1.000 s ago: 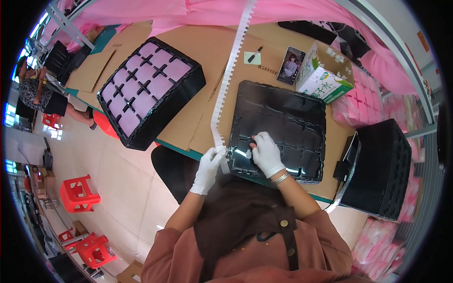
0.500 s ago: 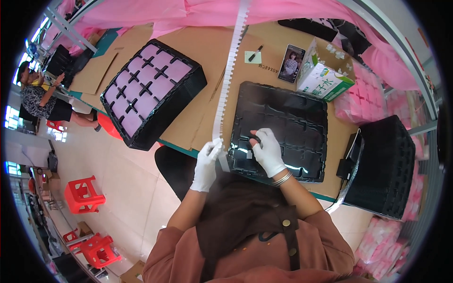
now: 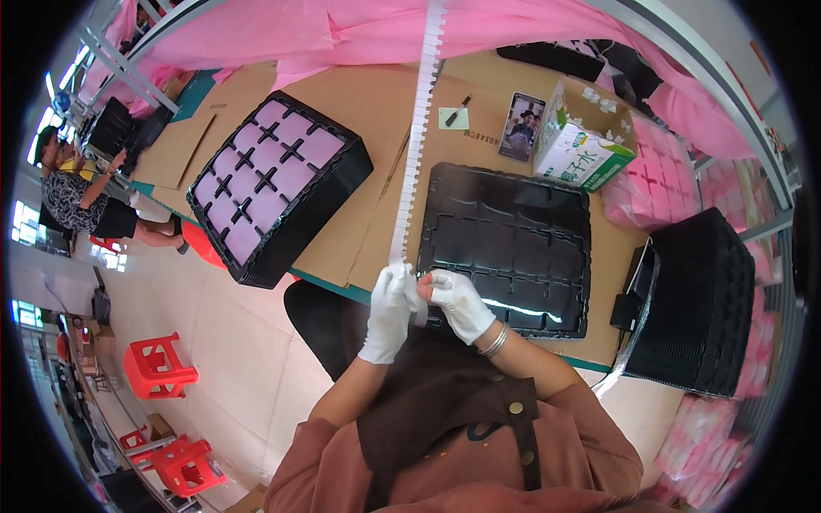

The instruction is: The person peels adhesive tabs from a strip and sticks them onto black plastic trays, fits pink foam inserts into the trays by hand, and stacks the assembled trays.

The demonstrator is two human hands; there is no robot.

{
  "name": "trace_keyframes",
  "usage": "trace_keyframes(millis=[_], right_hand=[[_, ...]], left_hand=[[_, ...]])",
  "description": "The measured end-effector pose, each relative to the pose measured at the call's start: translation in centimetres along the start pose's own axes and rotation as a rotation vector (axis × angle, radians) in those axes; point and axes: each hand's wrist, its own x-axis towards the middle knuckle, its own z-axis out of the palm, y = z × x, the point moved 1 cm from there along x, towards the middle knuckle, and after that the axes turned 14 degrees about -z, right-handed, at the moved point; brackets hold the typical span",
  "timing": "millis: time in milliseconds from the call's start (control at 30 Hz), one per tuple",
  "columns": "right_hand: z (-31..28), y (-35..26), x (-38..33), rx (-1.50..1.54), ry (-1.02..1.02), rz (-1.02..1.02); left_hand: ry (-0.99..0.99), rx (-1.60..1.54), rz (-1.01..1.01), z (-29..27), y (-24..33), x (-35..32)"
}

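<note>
A long white strip (image 3: 416, 145) with small tabs along its right edge hangs from above, down to my left hand (image 3: 388, 315). My left hand, in a white glove, is closed around its lower part. My right hand (image 3: 459, 305), gloved with bare fingertips, is closed in a pinch at the strip's edge, close beside the left fingers. Whatever lies between its fingertips is too small to tell. Under and beyond my right hand lies a black plastic tray (image 3: 505, 205) with shallow square compartments, its near left corner partly hidden by the hand.
A stack of black trays with pink-purple squares (image 3: 278, 175) stands at left on the cardboard-covered table. Behind the tray are a pen (image 3: 458, 111), a phone (image 3: 521, 126) and an open carton (image 3: 586, 141). More black trays (image 3: 697, 299) stand at right. Another person (image 3: 81, 192) is far left.
My right hand has moved left from the black tray to the strip. My left hand stays on the strip, its fingers now nearly meeting the right ones. The view has shifted slightly.
</note>
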Motion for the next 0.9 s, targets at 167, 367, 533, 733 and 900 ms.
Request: trace_keyframes(millis=[167, 367, 533, 733, 900], right_hand=[[0.2, -1.0, -1.3, -0.465, -0.002, -0.368], [0.9, -5.4, -1.0, -0.869, 0.051, -0.790], [-15.1, -13.4, 3.4, -1.177, 0.444, -0.756], [-26.6, -14.7, 5.6, -1.885, 0.473, -0.243], [-28.5, -14.3, 6.8, -1.383, 0.591, -0.099]], left_hand=[[-0.062, 0.039, -0.162, -0.8, 0.6, 0.7], [0.026, -0.067, -0.062, -0.9, 1.2, 1.9], [0.076, 0.004, -0.051, -1.8, 1.5, 1.6], [0.082, 0.038, -0.015, -0.3, 1.1, 1.7], [0.057, 0.112, -0.028, -0.1, 0.9, 1.4]])
